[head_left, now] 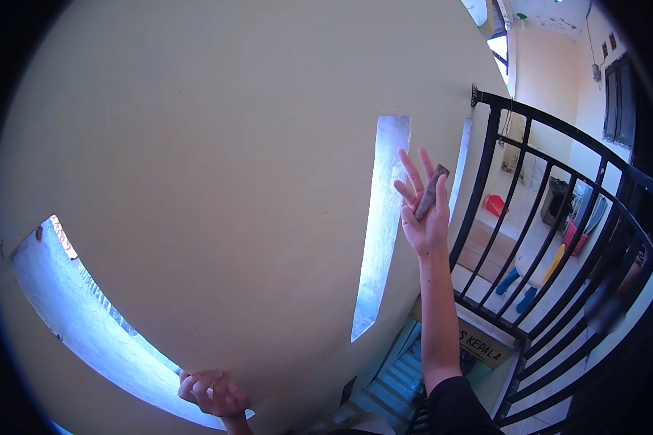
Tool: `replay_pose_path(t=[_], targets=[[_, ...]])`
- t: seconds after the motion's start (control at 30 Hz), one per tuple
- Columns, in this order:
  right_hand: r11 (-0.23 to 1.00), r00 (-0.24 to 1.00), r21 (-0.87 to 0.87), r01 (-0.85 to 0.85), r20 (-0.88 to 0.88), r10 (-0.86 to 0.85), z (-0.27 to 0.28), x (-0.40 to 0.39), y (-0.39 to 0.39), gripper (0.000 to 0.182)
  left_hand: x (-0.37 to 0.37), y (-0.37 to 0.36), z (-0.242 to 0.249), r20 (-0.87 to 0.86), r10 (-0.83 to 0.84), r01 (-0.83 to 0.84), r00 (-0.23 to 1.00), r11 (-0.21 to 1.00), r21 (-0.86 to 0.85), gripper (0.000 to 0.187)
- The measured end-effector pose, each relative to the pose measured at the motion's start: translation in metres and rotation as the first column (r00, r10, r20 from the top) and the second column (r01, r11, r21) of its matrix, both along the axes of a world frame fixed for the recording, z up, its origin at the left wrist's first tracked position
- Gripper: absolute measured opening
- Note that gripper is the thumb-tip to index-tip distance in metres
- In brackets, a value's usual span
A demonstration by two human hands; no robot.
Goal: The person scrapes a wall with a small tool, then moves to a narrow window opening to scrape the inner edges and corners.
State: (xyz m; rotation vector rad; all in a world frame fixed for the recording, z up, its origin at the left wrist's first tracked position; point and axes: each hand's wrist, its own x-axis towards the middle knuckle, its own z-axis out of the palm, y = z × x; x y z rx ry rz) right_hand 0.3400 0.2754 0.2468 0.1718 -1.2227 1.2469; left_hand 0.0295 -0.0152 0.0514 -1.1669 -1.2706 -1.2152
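Observation:
My right hand (pixel 425 221) is raised in front of the cream wall (pixel 254 181), beside a narrow bright slot (pixel 386 217). Its thumb holds a flat brown-grey piece (pixel 432 193) against the hand, while several fingers spread toward the slot. What the piece is made of does not show clearly. Low on the left, my left hand (pixel 214 393) has its fingers curled at the lower end of a wide slanting slot (pixel 116 326). Whatever those fingers grip, if anything, is hidden.
Right of my arm runs a black metal railing (pixel 551 170). Behind it are a red dustpan (pixel 495 205), a black bin (pixel 556 201), a red basket (pixel 575 238) and a small stool (pixel 535 274). Blue steps (pixel 395 384) and a lettered sign (pixel 484 346) lie below.

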Motion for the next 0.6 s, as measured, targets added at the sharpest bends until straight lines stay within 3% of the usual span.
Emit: replay_pose_path(t=[0.23,0.6], targets=[[0.997,0.997,0.031,-0.077,-0.005,0.077,0.0008,-0.0051,-0.0053,0.068,-0.0022,0.0006,-0.0041,0.008,-0.004,0.004,1.0,1.0,0.0,0.032],[0.998,0.998,0.025,-0.052,0.034,0.051,0.0005,-0.0044,-0.008,0.068,-0.001,-0.0012,-0.0055,0.028,0.019,-0.019,0.999,1.0,-0.011,0.031]])
